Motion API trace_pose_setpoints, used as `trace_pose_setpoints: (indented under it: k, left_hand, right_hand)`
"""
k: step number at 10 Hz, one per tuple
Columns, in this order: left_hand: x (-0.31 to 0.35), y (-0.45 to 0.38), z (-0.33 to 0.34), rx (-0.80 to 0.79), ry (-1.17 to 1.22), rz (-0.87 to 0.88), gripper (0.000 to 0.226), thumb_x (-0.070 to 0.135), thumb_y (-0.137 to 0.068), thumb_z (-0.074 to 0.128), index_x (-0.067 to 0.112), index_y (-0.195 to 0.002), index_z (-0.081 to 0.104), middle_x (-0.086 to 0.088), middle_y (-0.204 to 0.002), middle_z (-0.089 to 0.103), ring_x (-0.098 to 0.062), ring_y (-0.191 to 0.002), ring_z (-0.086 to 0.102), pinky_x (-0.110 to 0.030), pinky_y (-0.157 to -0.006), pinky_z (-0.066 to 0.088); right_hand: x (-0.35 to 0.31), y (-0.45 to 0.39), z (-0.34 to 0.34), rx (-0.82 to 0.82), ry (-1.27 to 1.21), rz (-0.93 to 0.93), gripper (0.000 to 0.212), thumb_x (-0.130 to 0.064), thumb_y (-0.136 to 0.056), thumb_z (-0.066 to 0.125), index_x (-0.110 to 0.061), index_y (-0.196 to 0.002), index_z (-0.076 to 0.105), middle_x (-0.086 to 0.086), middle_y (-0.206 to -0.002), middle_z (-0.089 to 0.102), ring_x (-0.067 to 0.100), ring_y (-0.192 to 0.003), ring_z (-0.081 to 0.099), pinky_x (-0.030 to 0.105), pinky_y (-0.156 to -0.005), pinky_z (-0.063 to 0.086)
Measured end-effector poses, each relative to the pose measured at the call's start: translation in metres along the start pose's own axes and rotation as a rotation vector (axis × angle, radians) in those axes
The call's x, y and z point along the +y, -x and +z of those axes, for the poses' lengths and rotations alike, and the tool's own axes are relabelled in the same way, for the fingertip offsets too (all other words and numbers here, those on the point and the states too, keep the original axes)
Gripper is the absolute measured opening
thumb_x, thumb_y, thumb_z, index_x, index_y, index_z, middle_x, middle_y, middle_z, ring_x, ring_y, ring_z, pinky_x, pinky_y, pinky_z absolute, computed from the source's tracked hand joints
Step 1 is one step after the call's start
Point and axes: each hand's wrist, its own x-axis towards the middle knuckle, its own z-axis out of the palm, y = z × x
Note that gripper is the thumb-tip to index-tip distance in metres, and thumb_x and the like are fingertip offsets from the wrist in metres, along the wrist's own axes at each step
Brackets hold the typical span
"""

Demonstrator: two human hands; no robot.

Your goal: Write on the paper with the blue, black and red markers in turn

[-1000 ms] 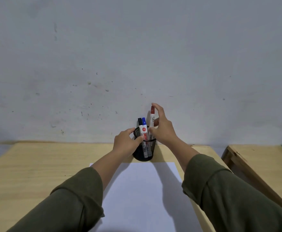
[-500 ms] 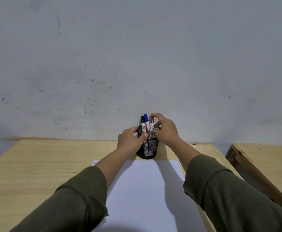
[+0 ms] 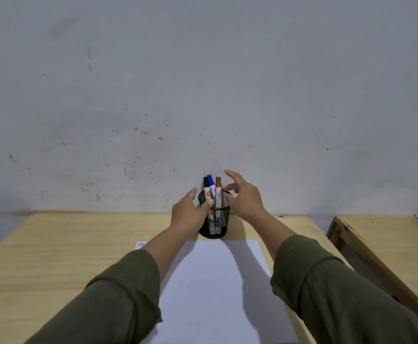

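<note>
- Scuffed grey wall is backing a pale wooden table (image 3: 54,244), where a white sheet of paper (image 3: 217,281) is lying flat just in front of a black mesh pen cup (image 3: 215,219)
- Your three markers are standing upright in that cup: the black marker (image 3: 206,186) at the left, the blue marker (image 3: 211,183) touching it, and the red marker (image 3: 218,188) just to the right
- Your left hand (image 3: 190,212) is wrapping the cup's left side, fingers curled loosely around the mesh and the thumb pressing on its front near the rim, steadying it
- Your right hand (image 3: 245,197) is hovering just right of the red marker with fingers spread and gripping nothing; no marker is being held
- Nearly all of the paper is looking blank; small coloured marks are showing at its far left corner, too small to read
- Judging by the task order, you are wanting the blue marker first: keep bracing the cup, pinch the blue cap between thumb and forefinger, and draw it straight up so its neighbours are not dragged along
- Both forearms are reaching forward over the paper, green sleeves (image 3: 118,299) low over the sheet, wrists angling inward toward the cup
</note>
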Motion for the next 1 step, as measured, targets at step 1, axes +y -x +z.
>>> trace_pose_setpoints:
  k: [1]
  left_hand:
    - [0.0063,0.0072,-0.0084,0.036,0.015,0.016,0.066,0.045,-0.089,0.053,0.018,-0.146,0.033,-0.006,-0.147,0.044,-0.026,-0.137,0.038,-0.034,-0.108,0.030]
  right_hand:
    - [-0.0097,0.0120,-0.0127,0.033,-0.122,0.062,0.052,-0.014,-0.089,0.056,-0.026,-0.138,0.042,0.005,-0.119,0.063,0.017,-0.096,0.053,0.021,-0.071,0.041]
